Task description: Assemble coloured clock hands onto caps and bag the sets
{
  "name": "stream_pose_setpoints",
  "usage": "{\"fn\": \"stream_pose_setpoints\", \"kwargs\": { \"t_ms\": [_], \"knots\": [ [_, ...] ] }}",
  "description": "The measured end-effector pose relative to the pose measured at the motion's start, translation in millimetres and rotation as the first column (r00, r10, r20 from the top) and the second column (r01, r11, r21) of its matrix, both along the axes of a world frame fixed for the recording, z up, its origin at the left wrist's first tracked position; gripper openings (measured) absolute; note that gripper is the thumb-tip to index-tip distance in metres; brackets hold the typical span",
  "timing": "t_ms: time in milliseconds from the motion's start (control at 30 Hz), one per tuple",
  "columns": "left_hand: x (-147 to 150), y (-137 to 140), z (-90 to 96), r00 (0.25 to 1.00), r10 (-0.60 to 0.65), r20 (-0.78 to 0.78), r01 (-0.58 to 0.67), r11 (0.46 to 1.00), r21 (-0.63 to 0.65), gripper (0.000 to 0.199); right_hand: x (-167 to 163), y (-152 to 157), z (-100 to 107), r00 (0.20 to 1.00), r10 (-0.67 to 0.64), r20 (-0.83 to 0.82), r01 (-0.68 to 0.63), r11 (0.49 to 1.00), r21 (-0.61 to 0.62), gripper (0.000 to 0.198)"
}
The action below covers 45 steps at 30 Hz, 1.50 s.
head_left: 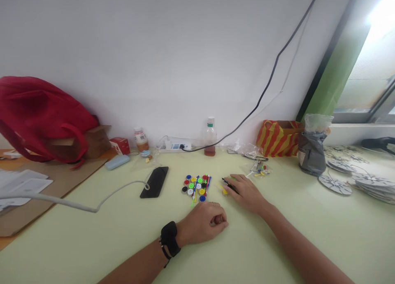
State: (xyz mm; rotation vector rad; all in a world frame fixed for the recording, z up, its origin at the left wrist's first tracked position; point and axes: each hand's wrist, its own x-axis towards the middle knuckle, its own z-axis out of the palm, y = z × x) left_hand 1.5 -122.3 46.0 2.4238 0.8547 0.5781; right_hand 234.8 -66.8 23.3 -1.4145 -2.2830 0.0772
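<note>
Right hand (248,193): fingers at a slim black piece (228,184), long axis slanting away leftward; cannot tell whether pinched. Left hand (202,222): fingers curled together, contents unclear. Coloured discs (191,185) and sticks (207,186) lie left of right fingertips, just beyond left knuckles; left nearer.

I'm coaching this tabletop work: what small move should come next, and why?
Perhaps the right hand should draw one small yellow piece toward the round, multicoloured discs: those discs sit grouped among thin, coloured sticks, while the yellow piece lies apart, close to that hand.
</note>
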Motion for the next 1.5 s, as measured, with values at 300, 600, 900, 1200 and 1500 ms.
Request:
{"fn": "stream_pose_setpoints", "kwargs": {
  "t_ms": [300, 600, 900, 1200, 1500],
  "knots": [
    [0, 0, 0.1, 1.000, -0.003, 0.000, 0.003, 1.000, -0.007, 0.003, 3, 3, 4, 0.994, -0.100, -0.045, 0.104, 0.991, 0.081, 0.035],
    [-1, 0, -0.2, 1.000, -0.006, -0.003, 0.006, 1.000, -0.006, 0.004, 20, 16, -4, 0.973, -0.215, -0.084, 0.210, 0.975, -0.072, 0.042],
    [-4, 4, 6.3, 0.959, 0.284, 0.016, -0.280, 0.936, 0.212, 0.009, 10, 12, 2, 0.942, -0.115, -0.315, 0.107, 0.993, -0.044, 0.036],
    [-13, 12, 21.8, 0.755, 0.625, -0.196, -0.553, 0.769, 0.322, 0.045, 23, 17, -3, 0.945, -0.289, -0.155, 0.280, 0.957, -0.074, 0.044],
    [-12, 9, 20.1, 0.726, 0.632, -0.273, -0.529, 0.766, 0.366, 0.039, 11, 10, 10, 0.952, -0.162, -0.260, 0.117, 0.977, -0.179, 0.050]
  ]
}}
